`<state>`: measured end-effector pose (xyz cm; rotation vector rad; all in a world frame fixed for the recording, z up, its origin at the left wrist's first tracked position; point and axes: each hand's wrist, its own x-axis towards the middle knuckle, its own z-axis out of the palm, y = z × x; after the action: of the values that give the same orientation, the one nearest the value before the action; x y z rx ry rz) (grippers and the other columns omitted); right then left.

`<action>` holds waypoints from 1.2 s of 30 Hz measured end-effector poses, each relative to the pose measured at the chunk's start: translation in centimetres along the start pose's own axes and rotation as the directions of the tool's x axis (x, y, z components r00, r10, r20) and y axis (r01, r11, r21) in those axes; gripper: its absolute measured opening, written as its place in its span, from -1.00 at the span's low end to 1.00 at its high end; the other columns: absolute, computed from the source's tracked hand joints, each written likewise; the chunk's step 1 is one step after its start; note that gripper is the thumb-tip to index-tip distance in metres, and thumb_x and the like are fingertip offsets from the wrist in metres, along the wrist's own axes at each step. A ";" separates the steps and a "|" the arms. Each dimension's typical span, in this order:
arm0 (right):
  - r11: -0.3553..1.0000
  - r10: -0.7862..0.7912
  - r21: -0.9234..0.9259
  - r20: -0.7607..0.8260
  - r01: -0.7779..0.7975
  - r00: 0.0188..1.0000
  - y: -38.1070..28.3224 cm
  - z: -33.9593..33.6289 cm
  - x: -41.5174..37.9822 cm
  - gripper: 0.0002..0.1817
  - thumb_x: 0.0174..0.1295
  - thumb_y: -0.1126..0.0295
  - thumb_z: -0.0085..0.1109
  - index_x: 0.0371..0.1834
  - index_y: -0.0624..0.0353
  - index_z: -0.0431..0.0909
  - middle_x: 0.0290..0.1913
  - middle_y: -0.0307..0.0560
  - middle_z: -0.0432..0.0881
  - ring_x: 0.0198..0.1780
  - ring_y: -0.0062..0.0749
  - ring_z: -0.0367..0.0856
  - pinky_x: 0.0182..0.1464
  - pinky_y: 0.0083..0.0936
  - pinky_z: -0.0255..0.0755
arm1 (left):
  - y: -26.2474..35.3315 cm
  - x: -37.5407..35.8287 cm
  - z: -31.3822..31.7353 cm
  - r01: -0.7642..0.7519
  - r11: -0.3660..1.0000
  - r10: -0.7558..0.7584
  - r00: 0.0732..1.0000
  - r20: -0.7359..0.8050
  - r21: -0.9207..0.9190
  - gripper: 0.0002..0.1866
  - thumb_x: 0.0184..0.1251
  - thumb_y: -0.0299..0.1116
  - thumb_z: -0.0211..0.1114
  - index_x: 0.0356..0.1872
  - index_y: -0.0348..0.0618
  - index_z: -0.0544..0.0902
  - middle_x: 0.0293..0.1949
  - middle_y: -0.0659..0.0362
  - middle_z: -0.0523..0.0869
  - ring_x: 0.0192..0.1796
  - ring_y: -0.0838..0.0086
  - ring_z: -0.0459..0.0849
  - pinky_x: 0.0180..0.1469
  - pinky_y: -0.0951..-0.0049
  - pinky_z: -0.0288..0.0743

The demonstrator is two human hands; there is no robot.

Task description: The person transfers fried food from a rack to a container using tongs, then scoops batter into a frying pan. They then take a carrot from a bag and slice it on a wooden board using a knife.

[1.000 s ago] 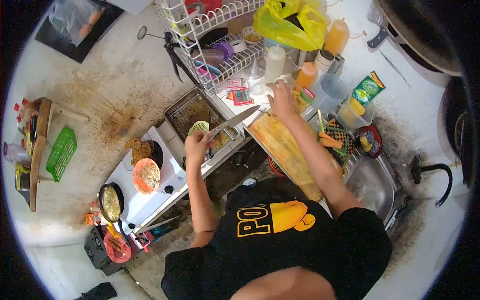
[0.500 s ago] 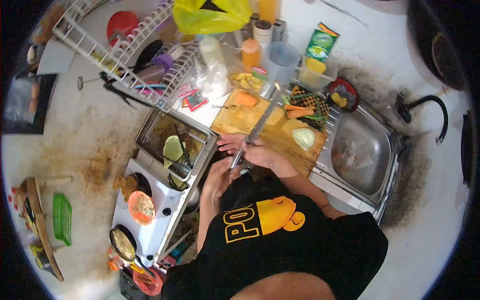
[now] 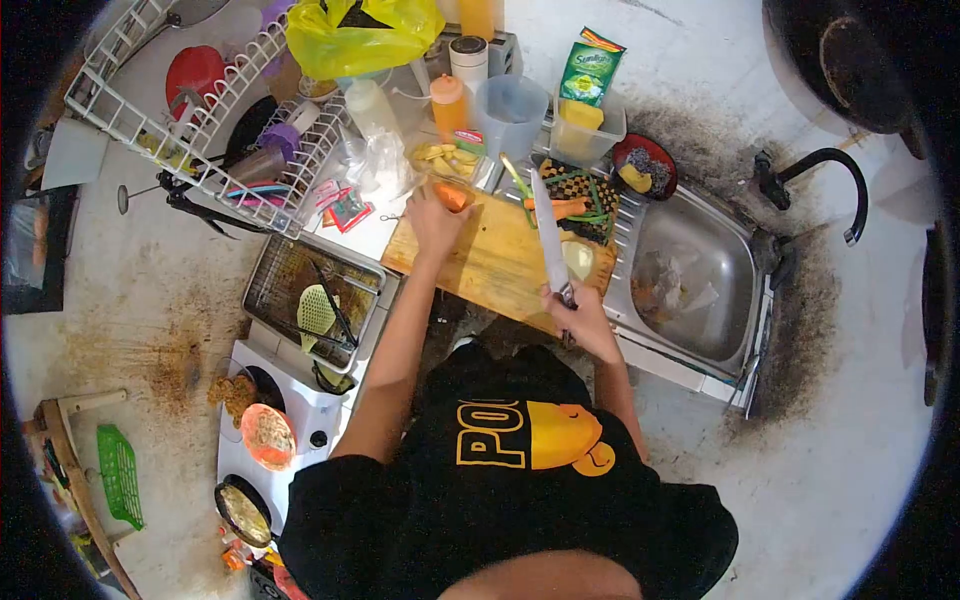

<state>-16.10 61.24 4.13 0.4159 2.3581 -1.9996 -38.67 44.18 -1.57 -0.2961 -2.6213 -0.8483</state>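
My left hand [image 3: 436, 222] is at the left end of the wooden cutting board [image 3: 500, 245], its fingers closed around an orange chunk [image 3: 453, 196], which looks like carrot. The handle of a large knife [image 3: 548, 232] is in my right hand [image 3: 582, 322], by the board's front edge, with the blade pointing away from me above the board. Whole carrots [image 3: 570, 208] and green beans [image 3: 598, 226] lie on a dark patterned tray right of the blade. A pale, rounded vegetable [image 3: 577, 260] sits on the board close to the knife.
At right is the metal sink [image 3: 695, 290] with a black faucet [image 3: 850, 170]. Bottles and a clear jug [image 3: 510, 115] stand behind the board. A dish rack [image 3: 190, 130] and a metal fryer tray [image 3: 310, 300] are at left, above a stove with a pan [image 3: 243, 510].
My hands have moved apart. My left hand has reached forward to the orange chunk and taken hold of it. My right hand has moved right with the knife. The whole view has shifted.
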 end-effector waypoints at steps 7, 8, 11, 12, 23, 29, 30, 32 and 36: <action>0.963 0.267 0.045 -0.050 -0.265 0.962 2.2 0.1 -2.0 -0.58 0.35 0.40 0.02 0.28 0.13 0.39 -0.47 -0.09 0.56 -0.54 -0.44 0.53 -0.46 -0.45 0.45 | 1.5 -4.6 -0.9 0.077 0.822 0.069 0.970 0.233 -0.564 -0.24 -0.19 -0.41 0.56 0.14 -0.29 0.41 -0.08 -0.08 0.59 0.03 0.08 0.59 0.09 0.18 0.48; 0.960 0.280 0.047 -0.052 -0.278 0.959 3.0 0.3 -1.9 -0.58 0.35 0.40 0.02 0.28 0.13 0.39 -0.47 -0.09 0.56 -0.54 -0.44 0.53 -0.46 -0.45 0.45 | 1.9 -5.7 -1.5 0.089 0.774 0.109 0.956 0.271 -0.626 -0.26 -0.18 -0.44 0.56 0.13 -0.30 0.42 -0.06 -0.07 0.59 0.05 0.10 0.59 0.10 0.22 0.48; 0.930 -0.076 -0.367 -0.120 0.027 0.990 3.6 1.2 -1.3 -0.37 0.25 0.51 0.01 0.43 -0.14 0.25 0.18 0.31 0.49 0.23 0.14 0.44 0.31 -0.21 0.22 | 2.0 -8.0 -2.7 0.131 0.727 0.157 0.924 0.349 -0.674 -0.25 -0.17 -0.50 0.56 0.17 -0.26 0.42 0.00 -0.03 0.59 0.08 0.19 0.60 0.14 0.30 0.48; 0.929 -0.069 -0.369 -0.120 0.020 0.990 3.5 1.5 -1.2 -0.37 0.25 0.51 0.01 0.43 -0.14 0.25 0.18 0.31 0.49 0.23 0.14 0.44 0.31 -0.21 0.22 | 2.0 -8.2 -3.0 0.146 0.734 0.163 0.910 0.381 -0.664 -0.22 -0.16 -0.52 0.57 0.21 -0.22 0.41 0.04 0.00 0.59 0.09 0.26 0.59 0.17 0.35 0.46; 0.882 0.175 -0.422 -0.118 -0.209 0.978 -0.8 4.4 1.2 -0.28 0.24 0.54 -0.03 0.48 -0.33 0.13 0.09 0.35 0.52 0.13 0.22 0.50 0.19 -0.16 0.36 | 2.0 -8.7 -3.3 -0.025 0.771 0.243 0.936 0.257 -0.636 -0.27 -0.19 -0.48 0.56 0.15 -0.24 0.48 0.07 0.01 0.53 0.10 0.19 0.56 0.18 0.30 0.44; 0.906 -0.056 -0.423 -0.061 0.025 0.997 1.7 3.9 1.5 -0.32 0.28 0.55 -0.06 0.47 -0.25 0.15 0.15 0.31 0.49 0.18 0.19 0.47 0.19 -0.22 0.37 | 1.6 -9.4 -2.4 -0.076 0.810 0.240 0.948 0.210 -0.581 -0.29 -0.26 -0.46 0.59 0.07 -0.21 0.50 0.04 0.00 0.49 0.09 0.13 0.52 0.18 0.27 0.42; 0.905 -0.055 -0.424 -0.060 0.024 0.997 2.4 3.9 1.7 -0.32 0.28 0.55 -0.06 0.47 -0.25 0.15 0.15 0.31 0.49 0.18 0.19 0.47 0.19 -0.22 0.37 | 1.8 -9.4 -2.4 -0.091 0.818 0.242 0.950 0.196 -0.568 -0.29 -0.28 -0.46 0.60 0.04 -0.21 0.51 0.06 0.00 0.49 0.11 0.13 0.51 0.18 0.26 0.42; 0.911 -0.188 -0.385 -0.067 0.149 0.980 3.7 3.8 2.0 -0.34 0.30 0.56 -0.06 0.46 -0.25 0.18 0.20 0.27 0.48 0.22 0.14 0.46 0.21 -0.26 0.36 | 1.8 -9.2 -2.7 -0.110 0.825 0.249 0.952 0.181 -0.555 -0.29 -0.28 -0.46 0.61 0.04 -0.22 0.51 0.06 -0.01 0.50 0.10 0.12 0.52 0.17 0.27 0.43; 0.933 -0.096 -0.355 -0.094 0.057 0.991 3.2 3.4 2.1 -0.36 0.32 0.56 -0.06 0.46 -0.20 0.18 0.25 0.23 0.45 0.28 0.08 0.43 0.26 -0.29 0.31 | 1.8 -9.6 -2.4 0.143 0.714 0.133 0.933 0.334 -0.685 -0.28 -0.27 -0.44 0.62 0.06 -0.24 0.49 0.05 -0.03 0.53 0.07 0.10 0.56 0.11 0.28 0.48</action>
<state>-17.94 58.77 0.06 0.4318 2.7651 -1.5626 -28.75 43.37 -2.77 -0.7028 -2.4688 -1.9575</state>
